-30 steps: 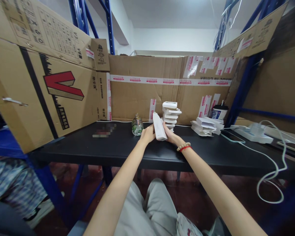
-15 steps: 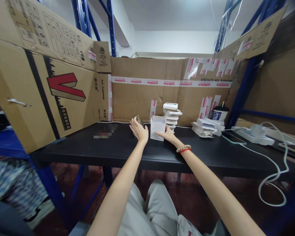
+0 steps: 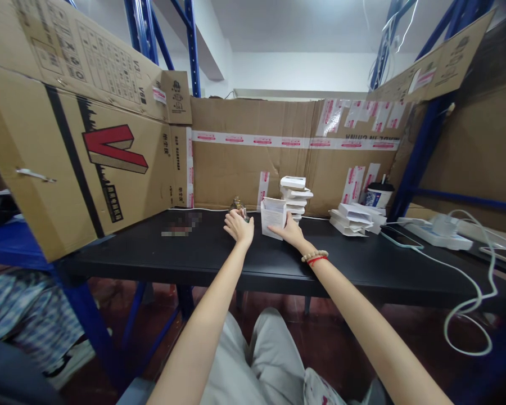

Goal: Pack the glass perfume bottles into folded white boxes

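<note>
My right hand grips a small white paper box with printed text, thumb on its near face. The box stands slightly tilted over the black table, its top apparently open. Left of it, my left hand has its fingers stretched forward and the thumb apart. Just beyond those fingers lies a small heap of shiny brass-coloured pieces, partly covered by the hand; their kind is too small to tell. Behind my right hand rises a stack of flat white boxes.
More flattened white boxes lie to the right, near a lidded cup. Beyond are a phone, a power strip and a looping white cable. Cardboard walls enclose the black table at back and left.
The white box has turned and shifted slightly right with my right hand. My left hand has drawn back and down a little, uncovering more of the brass-coloured pieces.
</note>
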The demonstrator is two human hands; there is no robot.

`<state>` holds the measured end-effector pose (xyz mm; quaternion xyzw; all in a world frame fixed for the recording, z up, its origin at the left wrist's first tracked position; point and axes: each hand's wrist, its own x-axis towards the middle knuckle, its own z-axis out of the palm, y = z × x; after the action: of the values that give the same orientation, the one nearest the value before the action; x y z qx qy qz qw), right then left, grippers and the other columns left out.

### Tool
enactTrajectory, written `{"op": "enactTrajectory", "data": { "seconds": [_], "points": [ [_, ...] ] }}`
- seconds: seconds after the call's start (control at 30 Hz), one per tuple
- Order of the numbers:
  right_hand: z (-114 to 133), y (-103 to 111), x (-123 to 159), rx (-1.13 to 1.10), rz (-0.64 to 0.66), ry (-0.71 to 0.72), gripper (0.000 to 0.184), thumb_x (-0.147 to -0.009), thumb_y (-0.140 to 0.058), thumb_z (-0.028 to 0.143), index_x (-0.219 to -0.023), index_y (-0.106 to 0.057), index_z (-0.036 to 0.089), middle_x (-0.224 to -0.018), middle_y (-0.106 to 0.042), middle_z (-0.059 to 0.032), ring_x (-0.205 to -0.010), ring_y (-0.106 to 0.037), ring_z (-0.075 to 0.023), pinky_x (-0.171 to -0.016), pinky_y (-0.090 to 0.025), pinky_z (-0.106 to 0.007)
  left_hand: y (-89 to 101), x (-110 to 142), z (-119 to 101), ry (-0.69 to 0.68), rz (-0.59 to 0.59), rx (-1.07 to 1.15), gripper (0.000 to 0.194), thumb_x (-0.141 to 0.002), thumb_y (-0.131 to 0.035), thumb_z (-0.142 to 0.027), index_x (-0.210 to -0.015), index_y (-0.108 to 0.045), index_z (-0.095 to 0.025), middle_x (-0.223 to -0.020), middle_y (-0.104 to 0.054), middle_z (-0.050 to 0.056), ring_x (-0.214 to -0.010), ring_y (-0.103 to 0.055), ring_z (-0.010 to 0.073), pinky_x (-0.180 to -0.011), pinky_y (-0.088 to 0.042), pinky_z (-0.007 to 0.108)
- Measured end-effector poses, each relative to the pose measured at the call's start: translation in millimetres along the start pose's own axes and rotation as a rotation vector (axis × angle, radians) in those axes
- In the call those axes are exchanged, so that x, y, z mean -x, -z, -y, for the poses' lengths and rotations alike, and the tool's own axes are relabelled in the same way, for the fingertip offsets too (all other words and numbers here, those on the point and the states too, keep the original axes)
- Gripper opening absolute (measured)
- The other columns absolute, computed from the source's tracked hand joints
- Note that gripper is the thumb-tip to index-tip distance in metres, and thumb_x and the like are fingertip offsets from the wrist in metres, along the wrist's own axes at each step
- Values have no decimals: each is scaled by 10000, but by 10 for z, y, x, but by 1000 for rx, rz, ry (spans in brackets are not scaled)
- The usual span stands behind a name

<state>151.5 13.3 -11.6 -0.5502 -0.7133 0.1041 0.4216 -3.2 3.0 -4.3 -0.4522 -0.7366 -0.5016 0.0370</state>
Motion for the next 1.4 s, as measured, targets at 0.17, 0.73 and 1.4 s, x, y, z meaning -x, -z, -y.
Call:
{"op": "enactTrajectory", "data": {
  "seconds": [0.17, 0.73, 1.4],
  "points": [
    [-14, -10, -11, 15, -3, 9, 663, -637, -669, 528, -1148, -396, 206, -1131, -618, -107, -1019, -598, -268, -811, -476, -370, -41, 34, 11, -284, 249, -42, 342, -751, -589, -279, -1016, -397, -181, -1095, -533, 114, -1045, -544, 238, -853, -411, 331],
    [-41, -5, -11, 83, -12, -49, 713, -655, -604, 577, -1195, -360, 182, -1096, -632, -133, -1031, -587, -311, -792, -469, -396, 12, 121, -36, -323, 338, -23, 407, -732, -538, -288, -1098, -377, -210, -1163, -510, 100, -1022, -575, 249, -813, -443, 345],
    [-11, 20, 11, 92, 11, -23, 707, -689, -592, 552, -1232, -355, 166, -1146, -610, -141, -1053, -573, -312, -818, -459, -407, 45, 63, -17, -373, 360, -62, 148, -820, -551, -277, -928, -465, -224, -837, -630, 30, -853, -622, 201, -725, -429, 296]
  ]
}}
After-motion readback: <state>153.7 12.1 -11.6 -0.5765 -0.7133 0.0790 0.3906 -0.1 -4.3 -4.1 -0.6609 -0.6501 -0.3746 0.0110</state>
